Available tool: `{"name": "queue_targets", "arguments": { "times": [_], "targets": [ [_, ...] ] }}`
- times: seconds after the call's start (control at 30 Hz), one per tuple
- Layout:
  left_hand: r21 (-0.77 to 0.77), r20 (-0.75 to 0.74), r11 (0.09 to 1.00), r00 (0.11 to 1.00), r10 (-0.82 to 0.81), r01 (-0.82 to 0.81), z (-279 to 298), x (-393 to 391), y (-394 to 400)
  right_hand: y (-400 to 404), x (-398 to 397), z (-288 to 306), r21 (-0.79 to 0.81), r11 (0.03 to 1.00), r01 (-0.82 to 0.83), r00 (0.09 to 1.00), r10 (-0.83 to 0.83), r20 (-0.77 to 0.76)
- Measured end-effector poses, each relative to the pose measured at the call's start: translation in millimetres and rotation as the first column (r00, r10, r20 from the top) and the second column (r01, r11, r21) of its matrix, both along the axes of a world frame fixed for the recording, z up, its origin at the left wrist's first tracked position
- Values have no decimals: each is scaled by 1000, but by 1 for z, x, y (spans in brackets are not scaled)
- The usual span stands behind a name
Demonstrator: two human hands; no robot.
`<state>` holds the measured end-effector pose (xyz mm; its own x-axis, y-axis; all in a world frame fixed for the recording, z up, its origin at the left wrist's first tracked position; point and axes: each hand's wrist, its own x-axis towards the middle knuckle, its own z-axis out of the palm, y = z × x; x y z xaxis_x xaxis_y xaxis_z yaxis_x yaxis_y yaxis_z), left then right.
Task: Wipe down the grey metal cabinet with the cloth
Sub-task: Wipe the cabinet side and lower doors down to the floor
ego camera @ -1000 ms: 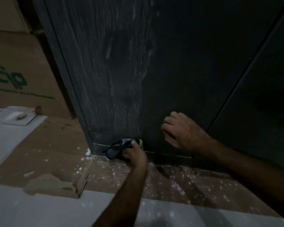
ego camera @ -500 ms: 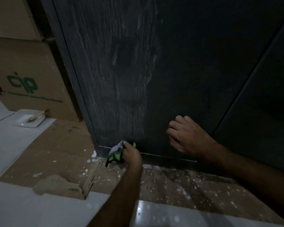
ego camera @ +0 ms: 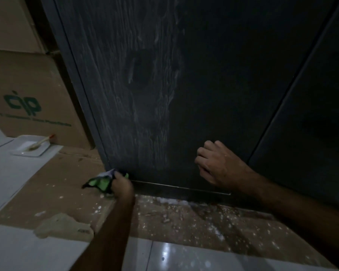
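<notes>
One cabinet (ego camera: 213,85), one cloth (ego camera: 102,182), two hands, one cardboard box (ego camera: 33,98), one brush (ego camera: 40,143), one tray (ego camera: 23,151).

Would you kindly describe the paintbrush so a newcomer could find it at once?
Start at the cardboard box printed with green letters, left of the grey cabinet. On the floor before it sits a white tray; the brush lies inside, the only slim, red-tipped thing there.
</notes>
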<state>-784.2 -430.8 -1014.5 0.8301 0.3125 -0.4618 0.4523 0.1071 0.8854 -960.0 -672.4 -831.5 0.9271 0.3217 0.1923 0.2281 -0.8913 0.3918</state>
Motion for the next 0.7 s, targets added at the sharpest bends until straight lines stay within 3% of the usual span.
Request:
{"name": "queue_targets", "arguments": {
  "times": [0.17, 0.33, 0.4, 0.47, 0.53, 0.6, 0.7],
  "targets": [
    [147, 109, 988, 993, -54, 38, 8, -35, -22, 2, 4, 1, -6, 1000, 6, 1000, -6, 0],
    [-47, 40, 998, 998, -38, 39, 14, -18, -6, 0, 6, -5, -29, 999, -14, 999, 15, 48],
    [78, 94, 996, 994, -52, 45, 24, -2, 10, -1, 6, -3, -41, 999, -14, 998, 16, 53],
    [216, 257, 975, 960, -113, 57, 34, -18, 1, 1, 5, 0, -31, 1000, -3, 999, 4, 40],
    [266, 352, 955, 910, -220, 128, 22, -48, -16, 3, 5, 2, -34, 999, -4, 1000, 5, 25],
    [235, 290, 950, 918, -270, 205, 13, -59, -16, 6, 3, 4, -36, 999, -4, 1000, 5, 24],
    [132, 118, 979, 978, -170, 154, 23, -15, 10, 8, 1, 7, -29, 1000, 3, 999, -2, 34]
  ]
}}
